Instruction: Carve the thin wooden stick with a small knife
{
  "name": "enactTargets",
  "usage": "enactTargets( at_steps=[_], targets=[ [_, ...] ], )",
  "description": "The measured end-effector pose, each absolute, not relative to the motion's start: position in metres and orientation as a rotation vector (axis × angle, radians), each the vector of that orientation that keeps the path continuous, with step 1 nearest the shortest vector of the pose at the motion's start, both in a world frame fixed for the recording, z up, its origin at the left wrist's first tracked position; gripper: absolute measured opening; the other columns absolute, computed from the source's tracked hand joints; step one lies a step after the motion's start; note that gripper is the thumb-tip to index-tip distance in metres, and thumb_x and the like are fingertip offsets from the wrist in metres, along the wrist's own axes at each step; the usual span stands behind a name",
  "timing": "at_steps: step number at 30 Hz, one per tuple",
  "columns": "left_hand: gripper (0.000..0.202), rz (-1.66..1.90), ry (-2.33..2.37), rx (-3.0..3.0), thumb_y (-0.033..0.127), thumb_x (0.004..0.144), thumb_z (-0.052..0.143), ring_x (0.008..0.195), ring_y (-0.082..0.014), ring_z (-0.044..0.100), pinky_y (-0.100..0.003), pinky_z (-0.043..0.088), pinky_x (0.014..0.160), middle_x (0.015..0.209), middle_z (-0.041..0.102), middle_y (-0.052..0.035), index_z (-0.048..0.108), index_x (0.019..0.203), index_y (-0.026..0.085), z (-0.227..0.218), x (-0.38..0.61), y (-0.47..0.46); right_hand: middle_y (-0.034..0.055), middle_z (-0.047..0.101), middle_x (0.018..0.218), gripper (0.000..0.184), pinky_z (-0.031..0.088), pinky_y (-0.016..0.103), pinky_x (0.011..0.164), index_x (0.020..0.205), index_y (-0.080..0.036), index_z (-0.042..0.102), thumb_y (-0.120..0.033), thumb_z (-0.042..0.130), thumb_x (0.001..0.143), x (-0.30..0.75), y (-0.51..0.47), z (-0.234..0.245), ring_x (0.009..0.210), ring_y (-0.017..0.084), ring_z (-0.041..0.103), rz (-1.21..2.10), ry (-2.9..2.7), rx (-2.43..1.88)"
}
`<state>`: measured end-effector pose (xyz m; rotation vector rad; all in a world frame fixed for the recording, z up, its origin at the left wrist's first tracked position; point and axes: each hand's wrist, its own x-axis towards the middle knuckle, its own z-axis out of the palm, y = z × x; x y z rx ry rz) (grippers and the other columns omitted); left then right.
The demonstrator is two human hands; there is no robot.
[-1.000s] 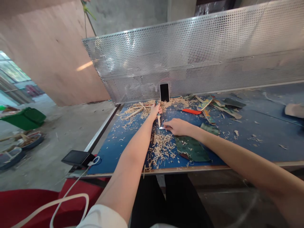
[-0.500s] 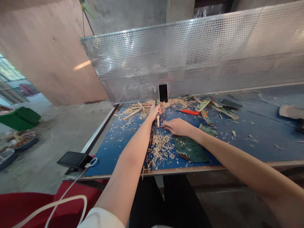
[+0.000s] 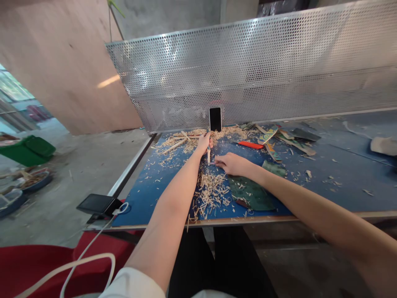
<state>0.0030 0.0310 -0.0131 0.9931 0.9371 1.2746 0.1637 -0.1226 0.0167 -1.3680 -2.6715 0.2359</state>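
Observation:
My left hand point(image 3: 204, 143) is closed around a short, pale wooden stick point(image 3: 209, 157), whose lower end points back toward me. Just to its right, my right hand point(image 3: 232, 163) pinches a small thin blade point(image 3: 212, 163). The blade reaches across to the stick's near end and seems to touch it. Most of the blade is hidden by the fingers. Below both hands lies a heap of curled wood shavings point(image 3: 212, 191). A dark green sheet point(image 3: 252, 193) is under my right forearm, with shavings scattered on it.
A phone point(image 3: 215, 119) leans upright against the perforated metal panel point(image 3: 192, 74). Right of it lie a red-orange handled tool point(image 3: 250, 145) and several printed strips point(image 3: 273, 152). A cabled black device point(image 3: 99, 205) sits at the left corner of the blue table point(image 3: 139, 207).
The whole view has shifted slightly, and my hands appear a little farther right. Both keep their hold, with the blade still at the stick's near end.

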Motion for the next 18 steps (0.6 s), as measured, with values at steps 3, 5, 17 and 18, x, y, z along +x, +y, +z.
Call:
enactTargets(
  at_steps=[3, 5, 17, 18],
  targets=[
    [0.022, 1.271, 0.928, 0.988, 0.033, 0.112, 0.059, 0.04, -0.0086, 0.037, -0.02, 0.025, 0.043, 0.055, 0.041, 0.0093, 0.046, 0.096, 0.025, -0.013, 0.004, 0.031, 0.0089, 0.081, 0.099, 0.026, 0.036, 0.033, 0.072, 0.115, -0.024, 0.078, -0.028, 0.053, 0.11, 0.16, -0.123, 0.024, 0.083, 0.022, 0.068, 0.221, -2.719, -1.358],
    [0.025, 1.274, 0.927, 0.969, 0.037, 0.109, 0.066, 0.04, -0.008, 0.036, -0.019, 0.024, 0.043, 0.055, 0.041, 0.01, 0.047, 0.097, 0.026, -0.013, 0.004, 0.03, 0.0099, 0.082, 0.103, 0.026, 0.037, 0.034, 0.073, 0.116, -0.024, 0.078, -0.028, 0.053, 0.109, 0.159, -0.125, 0.029, 0.087, 0.024, 0.07, 0.199, -2.762, -1.31],
    [0.018, 1.254, 0.911, 0.979, 0.033, 0.107, 0.056, 0.038, -0.0114, 0.04, -0.023, 0.03, 0.041, 0.052, 0.045, 0.006, 0.052, 0.092, 0.024, -0.013, 0.001, 0.034, 0.0134, 0.084, 0.108, 0.033, 0.038, 0.035, 0.073, 0.131, -0.023, 0.074, -0.036, 0.049, 0.114, 0.166, -0.137, 0.036, 0.091, 0.027, 0.075, -0.021, -2.765, -1.3],
    [0.014, 1.251, 0.912, 0.976, 0.031, 0.105, 0.058, 0.039, -0.0113, 0.041, -0.023, 0.032, 0.042, 0.053, 0.047, 0.0063, 0.053, 0.093, 0.024, -0.013, 0.001, 0.033, 0.013, 0.085, 0.108, 0.033, 0.038, 0.035, 0.073, 0.131, -0.024, 0.074, -0.036, 0.049, 0.114, 0.167, -0.135, 0.035, 0.091, 0.027, 0.075, -0.025, -2.759, -1.287]
  ],
)
